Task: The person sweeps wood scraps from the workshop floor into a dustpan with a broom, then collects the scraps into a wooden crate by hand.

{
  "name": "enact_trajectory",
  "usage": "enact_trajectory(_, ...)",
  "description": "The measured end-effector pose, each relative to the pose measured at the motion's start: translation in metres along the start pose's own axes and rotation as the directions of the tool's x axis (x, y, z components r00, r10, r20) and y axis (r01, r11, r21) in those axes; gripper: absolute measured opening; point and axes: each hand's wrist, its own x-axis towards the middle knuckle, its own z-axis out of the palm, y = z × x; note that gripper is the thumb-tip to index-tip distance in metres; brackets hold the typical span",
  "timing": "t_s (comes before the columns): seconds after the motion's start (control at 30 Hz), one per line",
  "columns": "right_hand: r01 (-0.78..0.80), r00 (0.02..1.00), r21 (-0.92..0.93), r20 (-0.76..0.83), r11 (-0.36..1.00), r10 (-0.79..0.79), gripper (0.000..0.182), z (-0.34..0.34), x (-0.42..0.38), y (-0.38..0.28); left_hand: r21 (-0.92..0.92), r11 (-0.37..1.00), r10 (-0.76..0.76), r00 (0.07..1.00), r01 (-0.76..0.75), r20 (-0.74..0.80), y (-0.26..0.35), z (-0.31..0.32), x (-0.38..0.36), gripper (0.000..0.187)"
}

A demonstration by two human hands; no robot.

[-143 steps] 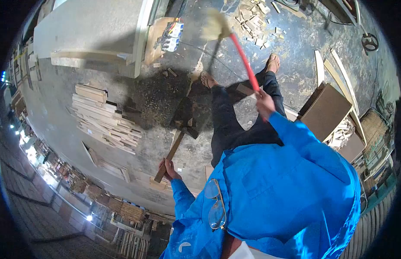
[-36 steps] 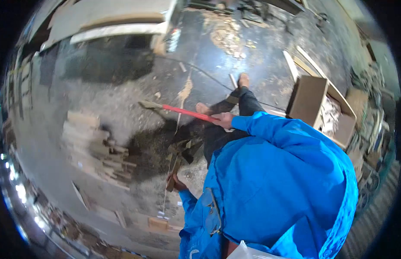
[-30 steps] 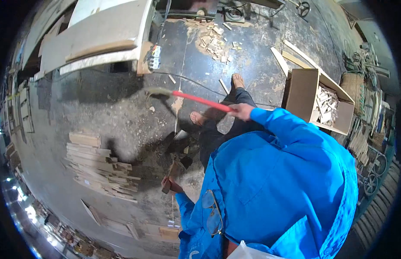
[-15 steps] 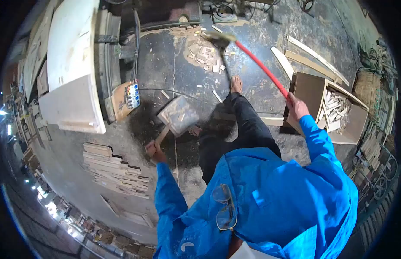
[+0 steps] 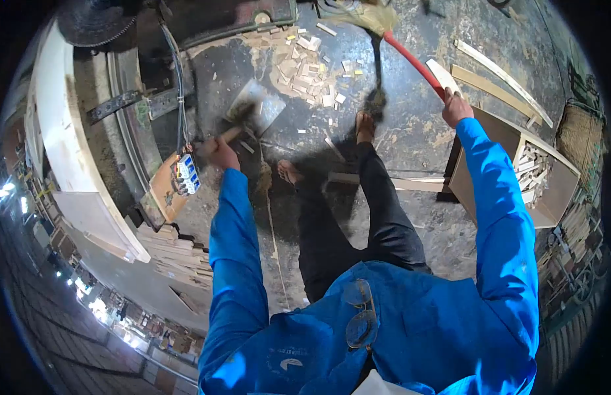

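My left hand (image 5: 222, 153) is closed around the wooden handle of a flat dustpan (image 5: 265, 112), held low over the floor left of the scrap pile. Some blur covers the pan near its handle. My right hand (image 5: 456, 108) grips the red handle of a broom (image 5: 411, 60). The broom's straw bristles (image 5: 368, 16) are at the far side, above and right of the pile, smeared by motion. Between pan and broom lies a heap of small wood offcuts (image 5: 305, 78) with sawdust around it.
An open box (image 5: 549, 204) of wood scraps stands at my right, beside long wood strips (image 5: 493, 92). At left are a machine with a toothed saw blade (image 5: 95, 23), a switch box (image 5: 185, 174) with cables, and stacked boards (image 5: 177, 257). My bare feet (image 5: 289, 172) stand near the offcuts.
My left hand has carried the dustpan forward, closer to the offcuts. My right hand and the broom have moved forward and slightly right. My left foot now shows plainly.
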Motion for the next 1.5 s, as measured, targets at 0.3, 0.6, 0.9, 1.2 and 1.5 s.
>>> enact_trajectory(0.3, -0.044, 0.986, -0.079, 0.156, 0.996, 0.055, 0.044, 0.031, 0.043, -0.043, -0.145, 0.964, 0.229, 0.973, -0.223, 0.028, 0.014, 0.049, 0.063, 0.05)
enact_trajectory(0.6, -0.028, 0.941, 0.065, 0.337, 0.997, 0.005, 0.047, 0.026, 0.034, -0.125, 0.109, 0.939, 0.31, 0.941, -0.325, 0.135, 0.056, 0.064, 0.079, 0.034)
enact_trajectory(0.9, 0.125, 0.86, 0.223, 0.462, 0.967, -0.218, 0.043, 0.044, -0.014, -0.176, 0.201, 0.929, 0.26, 0.933, -0.312, 0.249, 0.115, 0.097, 0.055, 0.041)
enact_trajectory(1.2, 0.389, 0.899, 0.298, 0.085, 0.872, -0.43, 0.074, 0.12, -0.039, -0.206, -0.011, 0.829, 0.484, 0.709, -0.559, 0.513, 0.162, 0.087, 0.046, 0.028)
enact_trajectory(1.5, 0.003, 0.916, 0.649, 0.303, 0.76, -0.262, 0.051, 0.017, -0.132, -0.117, -0.159, 0.886, 0.462, 0.799, -0.435, 0.385, 0.138, 0.091, 0.065, 0.025)
